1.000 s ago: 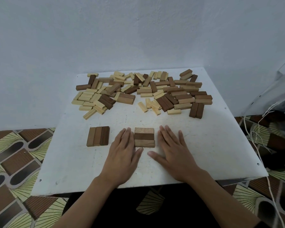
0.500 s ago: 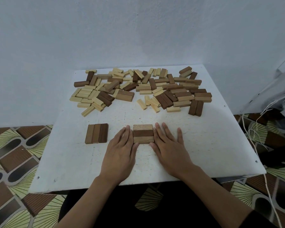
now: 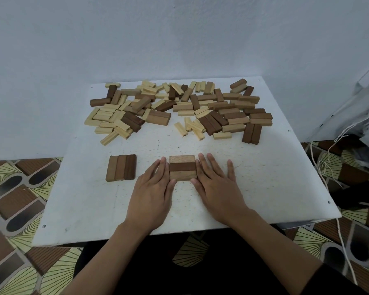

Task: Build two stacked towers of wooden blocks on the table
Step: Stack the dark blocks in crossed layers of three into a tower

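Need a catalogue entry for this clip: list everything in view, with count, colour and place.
table: one, white, centre of view
loose blocks: many, pale, tan and dark brown, scattered over the table's far half
left block row: three blocks side by side, two mid-brown and one darker, near left of the table
middle block row: three blocks side by side, tan, dark brown, tan, between the hands
wall: one, pale blue-grey, behind the table
floor tiles: patterned brown, cream and black, around the table
grey bundle: one, right edge, with white cords trailing
left hand: flat on the table, fingers touching the middle row's left side
right hand: flat, fingers touching its right side
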A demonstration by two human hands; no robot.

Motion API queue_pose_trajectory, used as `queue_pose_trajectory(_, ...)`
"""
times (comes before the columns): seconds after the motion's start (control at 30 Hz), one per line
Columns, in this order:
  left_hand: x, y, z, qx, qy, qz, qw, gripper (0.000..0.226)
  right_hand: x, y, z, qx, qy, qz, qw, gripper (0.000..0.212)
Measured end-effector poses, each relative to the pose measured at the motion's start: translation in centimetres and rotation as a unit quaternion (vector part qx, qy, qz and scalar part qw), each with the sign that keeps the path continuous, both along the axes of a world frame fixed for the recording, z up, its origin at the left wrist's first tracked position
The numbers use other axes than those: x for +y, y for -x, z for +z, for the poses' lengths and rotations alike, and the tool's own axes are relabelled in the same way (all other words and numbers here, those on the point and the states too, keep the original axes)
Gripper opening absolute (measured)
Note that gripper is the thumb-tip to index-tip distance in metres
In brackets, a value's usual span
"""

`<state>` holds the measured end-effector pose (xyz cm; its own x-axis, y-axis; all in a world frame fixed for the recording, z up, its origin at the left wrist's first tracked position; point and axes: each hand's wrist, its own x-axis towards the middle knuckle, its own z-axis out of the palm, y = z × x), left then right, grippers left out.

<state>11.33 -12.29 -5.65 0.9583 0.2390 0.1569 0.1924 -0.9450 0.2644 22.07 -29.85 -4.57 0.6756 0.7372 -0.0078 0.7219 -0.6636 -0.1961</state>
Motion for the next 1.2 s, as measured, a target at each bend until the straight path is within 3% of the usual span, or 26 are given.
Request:
queue_pose_trajectory(0.47,-0.2,0.2,0.3,0.007,0.008,0.000,1.000,0.063,-0.1,0.1,0.4,0.020,0.018,0.001,1.000,0.076)
queue_pose_trajectory(0.67,0.0,0.5,2.0,-0.023,0.127,-0.014,0.992,0.067,-0.6,-0.6,3.0,0.142,-0.071,-0.022,0.987,0.082)
queue_pose_trajectory(0.77,0.3,0.3,3.7,-0.028,0.205,-0.006,0.978,0.079,-0.7,-1.7,4.7,0.133,-0.108,-0.034,0.985,0.087)
queue_pose_trajectory(0.9,2.2,-1.3,5.3,0.044,0.131,-0.041,0.990,0.093,0.2,-3.8,6.1,0.147,-0.078,0.002,0.986,0.093)
queue_pose_trajectory(1.03,3.2,-2.7,6.1,0.110,0.086,-0.072,0.988,0.086,1.0,-5.3,6.3,0.173,-0.037,0.039,0.984,0.095)
queue_pose_trajectory(1.2,3.9,-3.4,6.2,0.128,0.063,-0.093,0.985,0.080,1.3,-6.5,5.9,0.171,-0.018,0.069,0.983,0.089)
